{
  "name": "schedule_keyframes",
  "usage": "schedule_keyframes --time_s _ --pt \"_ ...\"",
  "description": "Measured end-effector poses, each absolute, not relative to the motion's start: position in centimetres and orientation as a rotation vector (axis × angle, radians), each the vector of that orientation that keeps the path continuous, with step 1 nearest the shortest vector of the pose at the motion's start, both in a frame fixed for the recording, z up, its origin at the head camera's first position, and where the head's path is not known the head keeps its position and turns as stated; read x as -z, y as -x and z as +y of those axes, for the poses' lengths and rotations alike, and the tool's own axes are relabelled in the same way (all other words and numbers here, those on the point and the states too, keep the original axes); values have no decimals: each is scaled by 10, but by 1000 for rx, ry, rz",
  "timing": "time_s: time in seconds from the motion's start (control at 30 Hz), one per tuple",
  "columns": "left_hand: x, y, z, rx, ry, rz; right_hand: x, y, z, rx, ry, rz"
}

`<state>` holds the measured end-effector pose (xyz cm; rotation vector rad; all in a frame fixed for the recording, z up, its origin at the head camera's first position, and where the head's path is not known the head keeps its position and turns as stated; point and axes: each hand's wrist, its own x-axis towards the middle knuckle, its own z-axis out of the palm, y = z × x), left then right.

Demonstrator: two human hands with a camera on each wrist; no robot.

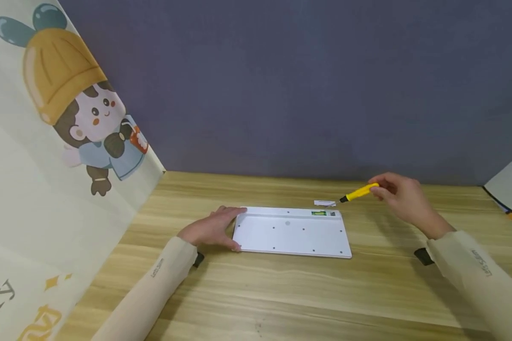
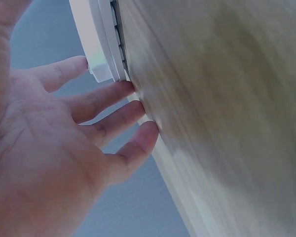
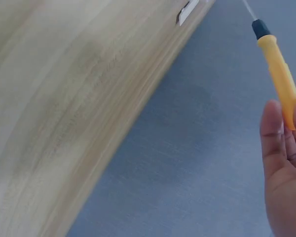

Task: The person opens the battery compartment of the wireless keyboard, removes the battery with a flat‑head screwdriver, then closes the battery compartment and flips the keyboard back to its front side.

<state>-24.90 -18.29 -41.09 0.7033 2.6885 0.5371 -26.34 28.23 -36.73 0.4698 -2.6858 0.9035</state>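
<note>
A white keyboard point(image 1: 288, 237) lies upside down on the table, screw heads dotting its underside. My left hand point(image 1: 211, 229) holds its left end, thumb at the near corner and fingers at the far corner. In the left wrist view, several fingertips point(image 2: 147, 132) also touch the tabletop. My right hand point(image 1: 403, 199) pinches the yellow handle end of a screwdriver point(image 1: 358, 192) with a black collar. Its thin shaft points down-left, the tip near the uncovered battery slot. A green battery point(image 1: 318, 213) shows in that slot; whether the tip touches it I cannot tell.
Just behind the keyboard's far edge lies a small white cover point(image 1: 324, 203). The wooden table point(image 1: 256, 293) ends at a dark blue-grey panel point(image 1: 298, 90). At the left stands a pale wall point(image 1: 21, 189) with a cartoon figure.
</note>
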Motion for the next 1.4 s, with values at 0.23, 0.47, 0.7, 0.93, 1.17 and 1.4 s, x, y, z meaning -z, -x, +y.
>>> schedule_keyframes --time_s 0.23,0.47,0.7,0.93,1.17,1.4 --pt "409 248 -182 -564 -704 2677 368 257 282 -867 -452 -2732" --pt "408 247 -182 -555 -697 2676 370 258 284 -862 -449 -2759" --pt "407 247 -182 -541 -699 2687 371 266 285 -884 -416 -2791" --pt "409 249 -181 -541 -712 2690 370 267 286 -839 -404 -2795" --pt "408 248 -180 -545 -718 2682 371 263 290 -878 -388 -2792" --pt "408 247 -181 -540 -706 2689 374 257 296 -909 -348 -2676"
